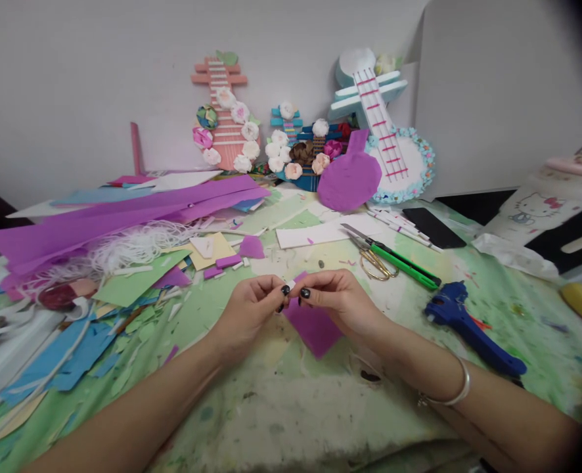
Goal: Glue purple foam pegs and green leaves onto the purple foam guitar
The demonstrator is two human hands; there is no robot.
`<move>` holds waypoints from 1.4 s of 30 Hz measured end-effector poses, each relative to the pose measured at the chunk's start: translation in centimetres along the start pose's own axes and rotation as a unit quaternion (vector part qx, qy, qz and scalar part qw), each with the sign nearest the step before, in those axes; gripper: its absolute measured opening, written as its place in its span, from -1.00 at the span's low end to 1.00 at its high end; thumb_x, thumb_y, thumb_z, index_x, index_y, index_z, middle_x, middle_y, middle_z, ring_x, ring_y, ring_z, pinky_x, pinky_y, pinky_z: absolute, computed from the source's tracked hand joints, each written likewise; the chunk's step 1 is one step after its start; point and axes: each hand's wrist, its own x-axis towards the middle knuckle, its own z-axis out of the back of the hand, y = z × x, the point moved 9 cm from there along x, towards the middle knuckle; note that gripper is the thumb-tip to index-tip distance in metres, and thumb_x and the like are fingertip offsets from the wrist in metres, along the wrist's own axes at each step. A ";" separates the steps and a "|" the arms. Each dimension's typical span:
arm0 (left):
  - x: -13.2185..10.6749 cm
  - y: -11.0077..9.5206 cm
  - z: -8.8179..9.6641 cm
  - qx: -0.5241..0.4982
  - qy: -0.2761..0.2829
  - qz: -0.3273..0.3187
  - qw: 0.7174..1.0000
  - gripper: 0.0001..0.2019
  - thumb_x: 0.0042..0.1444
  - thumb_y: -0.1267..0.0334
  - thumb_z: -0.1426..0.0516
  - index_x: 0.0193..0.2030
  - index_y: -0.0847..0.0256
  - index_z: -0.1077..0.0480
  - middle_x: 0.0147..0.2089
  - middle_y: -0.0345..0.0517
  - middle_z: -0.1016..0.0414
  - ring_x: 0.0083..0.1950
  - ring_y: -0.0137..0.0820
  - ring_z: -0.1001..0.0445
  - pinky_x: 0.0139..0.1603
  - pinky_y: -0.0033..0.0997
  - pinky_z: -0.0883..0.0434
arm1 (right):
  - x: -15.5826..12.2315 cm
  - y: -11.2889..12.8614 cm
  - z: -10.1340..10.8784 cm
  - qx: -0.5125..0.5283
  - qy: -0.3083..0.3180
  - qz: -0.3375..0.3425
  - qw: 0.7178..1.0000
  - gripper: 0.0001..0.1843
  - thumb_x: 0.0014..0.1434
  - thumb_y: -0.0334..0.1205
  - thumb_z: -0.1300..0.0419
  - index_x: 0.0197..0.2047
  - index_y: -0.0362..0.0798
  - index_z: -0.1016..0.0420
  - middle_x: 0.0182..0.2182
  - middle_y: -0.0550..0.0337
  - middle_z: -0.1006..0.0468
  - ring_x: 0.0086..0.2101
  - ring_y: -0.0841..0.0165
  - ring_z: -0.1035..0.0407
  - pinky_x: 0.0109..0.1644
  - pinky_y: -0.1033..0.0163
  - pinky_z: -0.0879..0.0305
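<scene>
My left hand [258, 305] pinches a small white piece [290, 285] between thumb and fingers. Fingertips of my right hand [339, 299] meet it there, pinched on the piece's other side; most of the piece is hidden by the fingers. Under both hands a purple paper piece [319, 334] lies on the paint-stained table cover [271, 407]. Just beyond the left hand are small purple blocks [228, 261] and a rounded purple scrap [252, 246].
Right of my hands lie gold-handled scissors [377, 263], a green cutter [404, 265] and a blue glue gun [473, 328]. Paper scraps [69, 355], white string [138, 246] and long purple sheets [123, 210] crowd the left. Decorated instrument-shaped crafts [229, 125] and a purple cutout [350, 177] stand behind.
</scene>
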 end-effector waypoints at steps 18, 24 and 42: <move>1.5 -3.0 6.7 0.237 -0.193 -0.115 0.945 -0.89 0.08 0.26 -0.07 -0.42 0.21 -0.31 -0.46 -0.24 -0.33 -0.41 -0.47 -0.30 -0.36 -0.48 -0.22 | 0.7 3.8 4.4 -0.286 -0.122 0.119 0.943 -0.85 0.05 -0.30 -0.20 -0.29 -0.04 -0.57 -0.32 0.13 -0.57 -0.29 0.32 -0.39 -0.21 0.20 -0.26; 1.0 -5.3 7.5 0.519 -0.253 -0.187 0.795 -0.74 0.16 0.29 0.04 -0.56 0.17 -0.09 -0.57 -0.26 -0.12 -0.47 -0.40 -0.17 -0.39 -0.39 -0.14 | 2.6 0.9 2.6 -0.573 -0.019 0.106 0.812 -0.67 0.14 -0.24 -0.17 0.00 -0.04 -0.48 -0.06 -0.02 -0.46 -0.01 0.16 -0.23 0.05 -0.01 -0.13; 1.6 -1.7 0.9 0.585 -0.035 -0.222 0.779 -0.87 0.00 0.22 -0.19 -0.33 0.21 -0.46 -0.19 0.00 -0.47 -0.06 -0.17 -0.34 -0.02 -0.10 -0.26 | 2.7 -0.1 1.4 -0.584 0.018 0.121 0.802 -0.77 0.08 -0.44 -0.19 -0.17 -0.04 -0.52 -0.07 0.03 -0.45 -0.01 0.17 -0.21 0.05 0.00 -0.15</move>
